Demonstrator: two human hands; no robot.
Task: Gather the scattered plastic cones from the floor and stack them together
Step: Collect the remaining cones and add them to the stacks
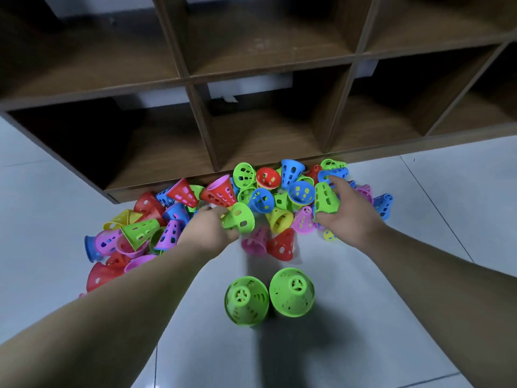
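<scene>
**Green cones come out of the mixed heap, one in each hand**

I read both hands as busy in the heap [221, 193] of coloured cones, which lies on the floor [377, 317] against the foot of the wooden shelf unit [201, 113]. The left hand [208, 229] has its fingers curled round a first green cone [240, 218] at the near edge of the heap. The right hand [349, 217] clamps a second green cone [326, 198] between thumb and palm, while its fingertips [335, 183] stretch toward a blue cone [334, 172] deeper in.

I judge the choice goes by colour, because two upright green cones [246, 301] stand apart on the bare floor near me, mouth down, side by side. Whether each is one cone or several nested I cannot tell. Standing so, they are ready to take the next cone on top.

Red, pink, yellow and blue cones lie tangled round the green ones, many on their sides, so each pick may drag neighbours. The shelf edge closes the far side of the heap
</scene>
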